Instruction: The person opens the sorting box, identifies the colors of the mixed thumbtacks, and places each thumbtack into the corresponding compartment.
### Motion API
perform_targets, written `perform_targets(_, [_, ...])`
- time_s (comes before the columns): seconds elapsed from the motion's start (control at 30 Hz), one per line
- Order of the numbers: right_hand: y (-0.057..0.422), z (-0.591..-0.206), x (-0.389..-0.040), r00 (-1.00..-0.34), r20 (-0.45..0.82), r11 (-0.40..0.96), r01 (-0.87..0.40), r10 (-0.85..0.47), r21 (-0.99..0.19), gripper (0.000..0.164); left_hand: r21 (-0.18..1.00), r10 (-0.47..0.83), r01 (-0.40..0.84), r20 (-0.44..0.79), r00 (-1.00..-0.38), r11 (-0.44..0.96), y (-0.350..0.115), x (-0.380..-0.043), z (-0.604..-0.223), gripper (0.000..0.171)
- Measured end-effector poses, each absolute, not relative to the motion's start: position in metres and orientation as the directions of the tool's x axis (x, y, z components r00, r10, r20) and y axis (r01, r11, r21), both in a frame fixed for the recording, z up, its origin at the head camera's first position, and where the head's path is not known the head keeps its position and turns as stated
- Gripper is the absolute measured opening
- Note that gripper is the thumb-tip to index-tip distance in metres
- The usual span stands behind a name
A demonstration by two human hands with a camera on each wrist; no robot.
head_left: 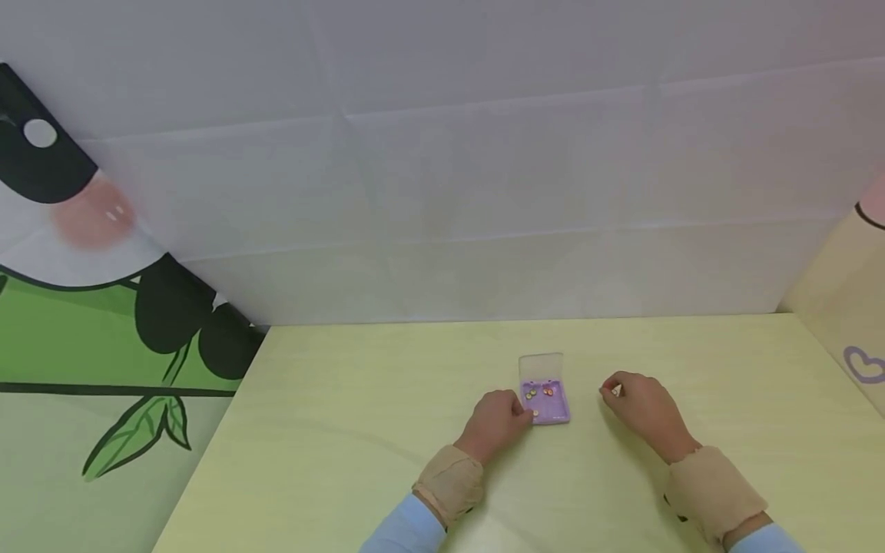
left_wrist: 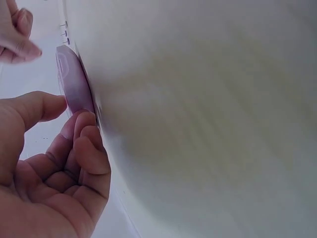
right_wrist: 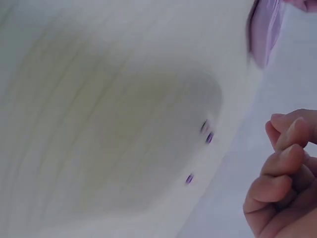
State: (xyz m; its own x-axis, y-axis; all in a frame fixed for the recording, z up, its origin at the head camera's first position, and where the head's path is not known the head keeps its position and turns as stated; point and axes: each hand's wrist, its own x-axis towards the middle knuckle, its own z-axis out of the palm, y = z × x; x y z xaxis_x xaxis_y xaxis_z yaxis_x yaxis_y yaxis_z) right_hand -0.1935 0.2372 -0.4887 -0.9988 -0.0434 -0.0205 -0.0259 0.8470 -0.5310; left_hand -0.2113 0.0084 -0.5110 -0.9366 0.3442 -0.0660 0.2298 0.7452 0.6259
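Note:
A small purple box (head_left: 551, 412) with its clear lid (head_left: 541, 366) raised or folded back lies on the yellow table. Several tiny colourful pieces, perhaps beads or earrings, sit inside it. My left hand (head_left: 494, 422) holds the box's left edge; the left wrist view shows the thumb and curled fingers pinching the purple box (left_wrist: 75, 82). To the right of the box, my right hand (head_left: 644, 411) is above the table. Its thumb and forefinger meet at the tips in the right wrist view, other fingers (right_wrist: 270, 193) curled; no object shows between them.
Small dark purple pieces or marks (right_wrist: 189, 179) show on the table surface in the right wrist view; their kind is unclear. A pale cloth wall (head_left: 449, 192) rises behind the table (head_left: 332, 461). Printed panels stand at the left (head_left: 69, 330) and right.

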Motion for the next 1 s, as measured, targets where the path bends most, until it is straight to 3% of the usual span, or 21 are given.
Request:
perform_targets(0.37, [0.264, -0.497, -0.177, -0.993, -0.111, 0.867, 0.016, -0.046, -0.499, 0.022, 0.623, 0.355, 0.24, -0.065, -0.933, 0.745, 0.003, -0.204, -0.512, 0.02])
perform_targets(0.73, [0.26, -0.504, -0.172, -0.994, -0.062, 0.885, -0.047, -0.085, -0.463, 0.015, 0.622, 0.369, 0.255, -0.059, -0.927, 0.74, 0.002, -0.201, -0.514, 0.021])
perform_targets(1.0, [0.259, -0.503, -0.172, -0.993, -0.066, 0.882, -0.053, -0.095, -0.469, 0.019, 0.617, 0.372, 0.256, -0.065, -0.926, 0.744, 0.001, -0.201, -0.515, 0.022])
